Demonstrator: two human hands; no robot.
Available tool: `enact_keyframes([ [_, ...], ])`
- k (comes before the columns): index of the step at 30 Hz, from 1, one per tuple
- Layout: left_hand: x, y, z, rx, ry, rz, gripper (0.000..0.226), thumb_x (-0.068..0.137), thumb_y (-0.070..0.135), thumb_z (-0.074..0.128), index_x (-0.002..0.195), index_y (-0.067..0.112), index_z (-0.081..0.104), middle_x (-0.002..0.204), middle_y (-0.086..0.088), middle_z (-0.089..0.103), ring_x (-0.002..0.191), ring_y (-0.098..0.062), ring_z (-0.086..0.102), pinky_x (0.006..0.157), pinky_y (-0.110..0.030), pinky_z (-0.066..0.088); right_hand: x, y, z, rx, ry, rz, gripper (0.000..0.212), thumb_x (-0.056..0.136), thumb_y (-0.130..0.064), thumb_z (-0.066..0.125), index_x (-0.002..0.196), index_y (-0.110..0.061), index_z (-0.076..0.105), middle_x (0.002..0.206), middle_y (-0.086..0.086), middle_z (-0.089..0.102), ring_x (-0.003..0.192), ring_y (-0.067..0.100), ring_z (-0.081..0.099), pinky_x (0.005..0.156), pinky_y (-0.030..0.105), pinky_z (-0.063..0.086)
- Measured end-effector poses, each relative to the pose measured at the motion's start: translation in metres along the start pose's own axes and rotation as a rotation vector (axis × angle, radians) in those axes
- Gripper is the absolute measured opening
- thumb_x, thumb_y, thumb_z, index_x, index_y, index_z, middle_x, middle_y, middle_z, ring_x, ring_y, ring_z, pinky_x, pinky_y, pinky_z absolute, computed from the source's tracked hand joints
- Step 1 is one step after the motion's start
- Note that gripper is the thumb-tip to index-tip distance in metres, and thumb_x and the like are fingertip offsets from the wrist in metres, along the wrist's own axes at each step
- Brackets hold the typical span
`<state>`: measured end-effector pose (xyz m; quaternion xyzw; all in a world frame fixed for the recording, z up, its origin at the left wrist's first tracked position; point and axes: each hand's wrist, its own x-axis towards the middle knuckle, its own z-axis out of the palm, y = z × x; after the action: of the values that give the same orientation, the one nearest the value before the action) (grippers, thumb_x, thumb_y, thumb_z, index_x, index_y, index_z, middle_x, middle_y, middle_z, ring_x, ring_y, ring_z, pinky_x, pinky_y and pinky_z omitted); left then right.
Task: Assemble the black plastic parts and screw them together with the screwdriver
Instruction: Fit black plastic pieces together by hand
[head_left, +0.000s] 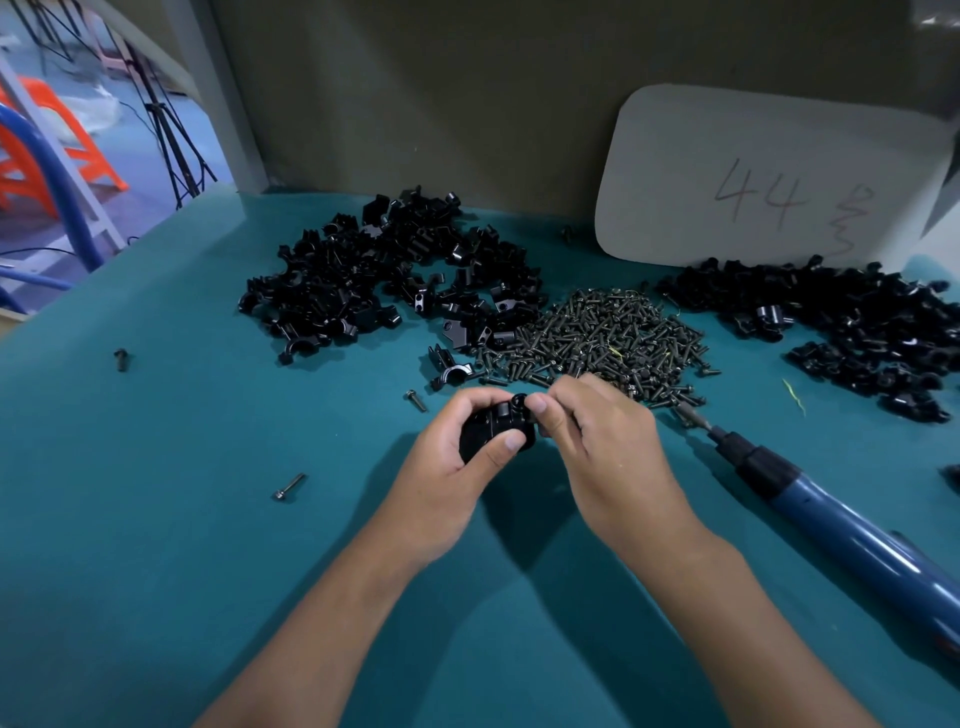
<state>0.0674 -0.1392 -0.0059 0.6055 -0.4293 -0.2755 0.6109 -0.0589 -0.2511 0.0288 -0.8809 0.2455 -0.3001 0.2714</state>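
The left hand has its fingers wrapped round the joined black parts above the worktop, while the right hand pinches something at the top hole, probably a screw. It should go in straight before reaching for the screwdriver lying just to the right. The screw itself is hidden behind the fingertips, and the screwdriver's handle runs out of view.

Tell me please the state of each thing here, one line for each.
black plastic assembly: held in left hand
right hand: pinching at the assembly's top
screwdriver: lying on the table, untouched
screw pile: loose heap
black parts pile: loose heap
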Motion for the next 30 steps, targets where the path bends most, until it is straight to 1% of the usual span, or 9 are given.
enact_keyframes([
  [4, 0.001, 0.0, 0.001, -0.011, 0.002, 0.012, 0.03, 0.092, 0.043, 0.065, 0.119, 0.033, 0.063, 0.115, 0.012, 0.069, 0.111, -0.009, 0.065, 0.1, -0.032, 0.052, -0.002, 0.002, 0.003, -0.049, -0.042, 0.033, 0.049, 0.103, -0.052, 0.035, 0.074, -0.017, 0.054, 0.072, -0.005, 0.053, 0.07, 0.013, 0.052, 0.063, 0.03, 0.041],
  [7, 0.002, -0.003, 0.0, -0.025, 0.024, 0.001, 0.034, 0.09, 0.048, 0.065, 0.12, 0.032, 0.062, 0.113, 0.008, 0.07, 0.108, -0.014, 0.066, 0.1, -0.039, 0.052, 0.0, -0.003, -0.002, 0.017, -0.079, 0.067, 0.048, 0.101, -0.056, 0.034, 0.078, -0.02, 0.056, 0.073, -0.006, 0.058, 0.075, 0.012, 0.054, 0.065, 0.021, 0.04],
  [11, 0.002, -0.004, -0.002, -0.103, 0.055, -0.02, 0.029, 0.089, 0.049, 0.066, 0.116, 0.038, 0.063, 0.113, 0.003, 0.07, 0.101, -0.015, 0.068, 0.094, -0.034, 0.054, 0.007, -0.003, -0.019, 0.181, -0.224, 0.089, 0.003, 0.098, -0.035, 0.062, 0.098, -0.033, 0.062, 0.09, -0.019, 0.067, 0.087, -0.001, 0.061, 0.069, 0.01, 0.043],
  [13, 0.003, -0.005, -0.001, -0.097, 0.047, -0.025, 0.028, 0.09, 0.05, 0.065, 0.115, 0.039, 0.063, 0.114, 0.002, 0.069, 0.102, -0.015, 0.068, 0.092, -0.032, 0.055, 0.007, -0.001, -0.025, 0.188, -0.248, 0.049, 0.011, 0.094, -0.026, 0.071, 0.099, -0.033, 0.064, 0.094, -0.025, 0.066, 0.086, 0.0, 0.062, 0.069, 0.011, 0.044],
  [16, 0.003, -0.006, -0.001, -0.072, 0.026, -0.029, 0.027, 0.09, 0.053, 0.065, 0.115, 0.041, 0.063, 0.111, 0.005, 0.069, 0.101, -0.014, 0.069, 0.092, -0.032, 0.055, 0.006, -0.001, -0.023, 0.148, -0.177, 0.014, 0.01, 0.092, -0.02, 0.074, 0.094, -0.027, 0.068, 0.084, -0.032, 0.064, 0.082, -0.004, 0.06, 0.068, 0.008, 0.041],
  [20, 0.002, -0.007, -0.001, -0.049, 0.02, -0.021, 0.028, 0.092, 0.051, 0.063, 0.115, 0.036, 0.063, 0.111, 0.001, 0.07, 0.102, -0.02, 0.068, 0.095, -0.051, 0.055, 0.006, -0.001, -0.02, 0.132, -0.135, 0.018, 0.006, 0.092, -0.02, 0.073, 0.089, -0.023, 0.069, 0.08, -0.03, 0.064, 0.079, -0.005, 0.059, 0.067, 0.008, 0.04],
  [22, 0.002, -0.007, -0.001, -0.034, 0.009, -0.022, 0.028, 0.092, 0.051, 0.063, 0.115, 0.037, 0.062, 0.111, -0.001, 0.07, 0.103, -0.024, 0.068, 0.094, -0.053, 0.054, 0.006, -0.002, -0.019, 0.125, -0.123, 0.023, 0.009, 0.094, -0.022, 0.072, 0.087, -0.026, 0.068, 0.083, -0.03, 0.064, 0.079, -0.005, 0.059, 0.067, 0.009, 0.04],
  [26, 0.001, -0.006, -0.002, -0.059, 0.019, -0.04, 0.028, 0.092, 0.048, 0.063, 0.116, 0.034, 0.064, 0.112, 0.001, 0.07, 0.099, -0.018, 0.067, 0.088, -0.038, 0.057, 0.004, -0.002, -0.013, 0.14, -0.111, 0.029, 0.011, 0.096, -0.023, 0.07, 0.086, -0.028, 0.066, 0.08, -0.033, 0.063, 0.078, -0.006, 0.059, 0.065, 0.007, 0.039],
  [30, 0.002, -0.005, -0.002, -0.085, 0.018, -0.055, 0.03, 0.094, 0.041, 0.063, 0.119, 0.025, 0.065, 0.111, -0.001, 0.07, 0.095, -0.017, 0.066, 0.084, -0.034, 0.056, 0.003, -0.001, -0.01, 0.112, -0.064, -0.039, 0.006, 0.095, -0.021, 0.071, 0.089, -0.021, 0.069, 0.079, -0.019, 0.064, 0.083, -0.002, 0.06, 0.07, 0.006, 0.039],
])
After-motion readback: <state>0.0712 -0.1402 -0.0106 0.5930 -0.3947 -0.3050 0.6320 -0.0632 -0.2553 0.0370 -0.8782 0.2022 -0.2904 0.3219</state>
